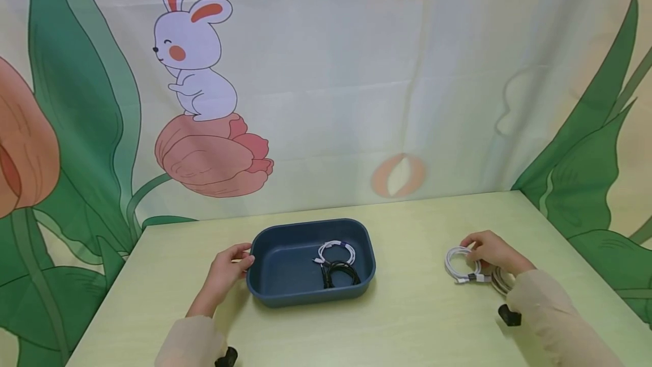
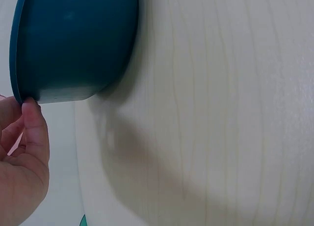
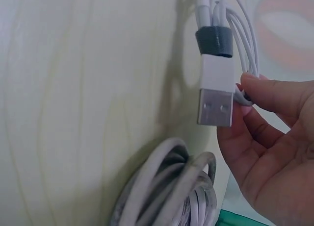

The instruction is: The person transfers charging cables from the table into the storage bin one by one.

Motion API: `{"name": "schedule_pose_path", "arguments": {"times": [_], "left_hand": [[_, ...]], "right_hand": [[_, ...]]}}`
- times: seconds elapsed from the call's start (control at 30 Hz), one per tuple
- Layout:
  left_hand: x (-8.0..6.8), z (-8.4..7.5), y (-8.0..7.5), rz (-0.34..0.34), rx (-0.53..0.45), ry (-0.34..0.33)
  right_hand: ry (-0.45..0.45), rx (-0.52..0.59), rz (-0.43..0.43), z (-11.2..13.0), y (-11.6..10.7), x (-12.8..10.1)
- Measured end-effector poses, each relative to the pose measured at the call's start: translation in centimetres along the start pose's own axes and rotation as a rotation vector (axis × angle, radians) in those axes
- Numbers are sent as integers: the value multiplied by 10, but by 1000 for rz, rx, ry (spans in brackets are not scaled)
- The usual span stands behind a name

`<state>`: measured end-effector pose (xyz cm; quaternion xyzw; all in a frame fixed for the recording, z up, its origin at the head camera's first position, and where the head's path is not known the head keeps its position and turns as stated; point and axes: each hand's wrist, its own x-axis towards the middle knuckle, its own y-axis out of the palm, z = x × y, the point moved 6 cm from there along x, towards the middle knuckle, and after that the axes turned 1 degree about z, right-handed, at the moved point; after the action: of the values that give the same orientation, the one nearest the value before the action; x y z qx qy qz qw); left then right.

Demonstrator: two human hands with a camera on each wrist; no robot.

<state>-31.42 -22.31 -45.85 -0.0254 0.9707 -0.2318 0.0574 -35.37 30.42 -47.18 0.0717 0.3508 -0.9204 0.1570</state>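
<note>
A dark blue tray (image 1: 285, 301) stands on the table, with my left hand (image 1: 226, 271) pinching its left rim between thumb and fingers. Inside the tray, toward its right end, lie a coiled white cable (image 1: 336, 243) and a coiled black cable (image 1: 342, 267). Over on the right, my right hand (image 1: 491, 249) pinches a coiled white USB cable (image 1: 449, 268). In the right wrist view its metal USB plug (image 3: 215, 107) and a dark strap (image 3: 214, 41) around the bundle show. A thicker grey cable coil (image 3: 167, 187) lies on the table just beside that hand, partly hidden by the sleeve in the head view.
The pale wood-grain table (image 1: 407, 321) ends at the back against a printed curtain (image 1: 326, 101) with a rabbit and tulips. Black wrist devices (image 1: 509, 315) sit below the sleeves (image 1: 555, 310). Tabletop lies between the tray and the right hand.
</note>
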Motion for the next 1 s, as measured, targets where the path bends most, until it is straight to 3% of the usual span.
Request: {"name": "schedule_pose_path", "arguments": {"times": [0.23,1.0], "left_hand": [[1,1,0,-5,1,-3],[1,1,0,-9,-8,-2]], "right_hand": [[40,0,-16,-1,-2,0],[27,20,-47,20,-5,2]]}}
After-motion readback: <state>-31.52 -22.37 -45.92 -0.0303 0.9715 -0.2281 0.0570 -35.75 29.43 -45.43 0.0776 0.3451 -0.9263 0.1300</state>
